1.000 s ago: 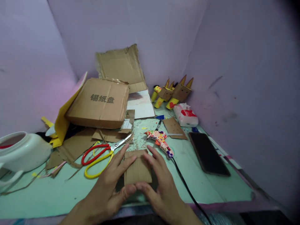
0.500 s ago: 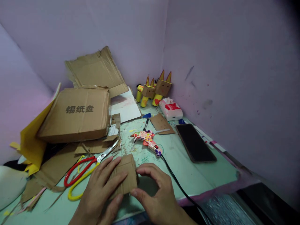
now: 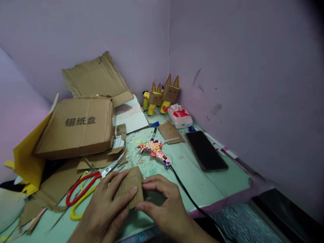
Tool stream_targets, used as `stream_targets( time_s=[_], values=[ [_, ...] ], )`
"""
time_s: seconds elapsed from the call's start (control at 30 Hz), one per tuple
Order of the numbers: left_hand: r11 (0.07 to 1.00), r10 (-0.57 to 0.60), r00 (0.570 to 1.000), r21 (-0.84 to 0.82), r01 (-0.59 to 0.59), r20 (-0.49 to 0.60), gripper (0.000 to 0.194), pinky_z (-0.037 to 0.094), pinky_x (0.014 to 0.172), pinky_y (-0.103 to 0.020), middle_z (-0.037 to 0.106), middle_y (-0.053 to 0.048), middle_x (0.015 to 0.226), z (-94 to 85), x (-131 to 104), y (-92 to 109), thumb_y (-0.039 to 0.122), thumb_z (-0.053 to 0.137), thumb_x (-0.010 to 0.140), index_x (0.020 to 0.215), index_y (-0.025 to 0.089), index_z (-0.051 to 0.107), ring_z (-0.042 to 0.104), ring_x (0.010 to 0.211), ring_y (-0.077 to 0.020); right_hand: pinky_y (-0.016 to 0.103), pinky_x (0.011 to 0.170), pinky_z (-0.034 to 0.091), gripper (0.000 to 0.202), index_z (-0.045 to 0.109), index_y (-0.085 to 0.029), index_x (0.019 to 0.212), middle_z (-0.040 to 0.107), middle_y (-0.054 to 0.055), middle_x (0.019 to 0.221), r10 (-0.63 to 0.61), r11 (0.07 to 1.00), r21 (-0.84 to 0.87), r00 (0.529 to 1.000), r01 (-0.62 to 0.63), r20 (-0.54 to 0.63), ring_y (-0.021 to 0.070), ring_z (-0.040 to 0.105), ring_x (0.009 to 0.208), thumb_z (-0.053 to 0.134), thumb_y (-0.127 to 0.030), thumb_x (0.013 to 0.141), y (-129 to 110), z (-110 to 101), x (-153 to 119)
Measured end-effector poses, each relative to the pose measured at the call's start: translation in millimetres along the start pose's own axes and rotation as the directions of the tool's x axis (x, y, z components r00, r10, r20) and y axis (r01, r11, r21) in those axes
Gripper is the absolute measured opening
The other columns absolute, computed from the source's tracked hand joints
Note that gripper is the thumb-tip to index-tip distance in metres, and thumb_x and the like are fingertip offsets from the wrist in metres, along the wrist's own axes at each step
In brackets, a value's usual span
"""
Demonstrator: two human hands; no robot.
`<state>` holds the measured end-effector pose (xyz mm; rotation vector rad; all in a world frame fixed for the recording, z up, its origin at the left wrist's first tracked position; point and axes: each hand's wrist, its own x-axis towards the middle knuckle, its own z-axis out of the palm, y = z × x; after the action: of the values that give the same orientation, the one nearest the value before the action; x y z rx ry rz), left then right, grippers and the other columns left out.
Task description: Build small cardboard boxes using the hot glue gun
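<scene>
A small brown cardboard box [image 3: 132, 179] stands near the front of the table between my two hands. My left hand [image 3: 107, 202] lies over its left part, with the fingers on the upper face and the thumb low at the front. Against its right side, my right hand [image 3: 168, 202] presses fingertips near the upper edge and the thumb near the lower corner. Just beyond the box lies a flower-patterned glue gun [image 3: 157, 151]. Left of my left hand are scissors [image 3: 106, 171] with one red and one yellow handle, their blades pointing away.
A large cardboard box [image 3: 78, 130] sits on cardboard scraps at left, beside a yellow sheet [image 3: 30, 157]. A phone [image 3: 206, 151] and a tissue pack [image 3: 180, 116] lie at right. Cardboard animal figures [image 3: 169, 94] stand in the corner. The glue gun's black cord [image 3: 188, 195] crosses the table edge.
The view has turned slightly right, so everything appears shifted left. Both hands keep their places on the small cardboard box, and my left thumb and fingers have shifted a little on it.
</scene>
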<state>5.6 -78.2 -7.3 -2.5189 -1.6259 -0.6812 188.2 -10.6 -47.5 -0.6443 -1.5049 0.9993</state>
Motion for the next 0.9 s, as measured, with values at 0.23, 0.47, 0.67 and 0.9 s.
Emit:
stream_targets(
  time_s=[0.23, 0.47, 0.67, 0.9],
  values=[
    [1.0, 0.018, 0.999, 0.021, -0.018, 0.043, 0.046, 0.033, 0.104, -0.047, 0.028, 0.001, 0.152, -2.4, 2, 0, 0.017, 0.041, 0.09, 0.132, 0.035, 0.044, 0.028, 0.135, -0.0284, 0.026, 0.071, 0.054, 0.027, 0.07, -0.012, 0.077, 0.07, 0.008, 0.079, 0.059, 0.998, 0.031, 0.998, -0.059, 0.006, 0.019, 0.068, 0.077, 0.085, -0.025, 0.058, 0, 0, 1],
    [0.999, 0.038, 0.998, 0.009, -0.039, 0.059, 0.039, 0.037, 0.1, -0.045, 0.039, -0.001, 0.148, -6.1, 11, 2, 0.019, 0.044, 0.088, 0.125, 0.031, 0.048, 0.034, 0.131, -0.0277, 0.032, 0.074, 0.052, 0.035, 0.064, -0.015, 0.081, 0.067, 0.006, 0.084, 0.27, 0.96, 0.051, 0.96, -0.274, 0.072, 0.0211, 0.063, 0.08, 0.085, -0.022, 0.053, -3, 1, 0],
    [0.996, 0.078, 0.995, 0.039, -0.08, 0.059, 0.034, 0.039, 0.1, -0.043, 0.045, -0.001, 0.144, -2.6, 16, -4, 0.019, 0.04, 0.085, 0.116, 0.028, 0.052, 0.041, 0.127, -0.0251, 0.036, 0.082, 0.049, 0.064, 0.057, -0.014, 0.116, 0.06, 0.011, 0.108, 0.325, 0.933, 0.083, 0.92, -0.35, 0.217, 0.0217, 0.058, 0.089, 0.079, -0.028, 0.058, -4, -1, 4],
    [0.968, 0.174, 0.977, 0.16, -0.192, 0.121, 0.06, 0.042, 0.099, -0.033, 0.047, -0.001, 0.144, -1.6, 16, -25, 0.035, 0.042, 0.084, 0.143, 0.024, 0.033, 0.046, 0.125, -0.0239, 0.032, 0.084, 0.05, 0.057, 0.06, -0.016, 0.115, 0.058, 0.008, 0.103, 0.21, 0.965, 0.109, 0.953, -0.238, 0.217, 0.0202, 0.057, 0.091, 0.076, -0.035, 0.063, 0, -4, 7]
  ],
)
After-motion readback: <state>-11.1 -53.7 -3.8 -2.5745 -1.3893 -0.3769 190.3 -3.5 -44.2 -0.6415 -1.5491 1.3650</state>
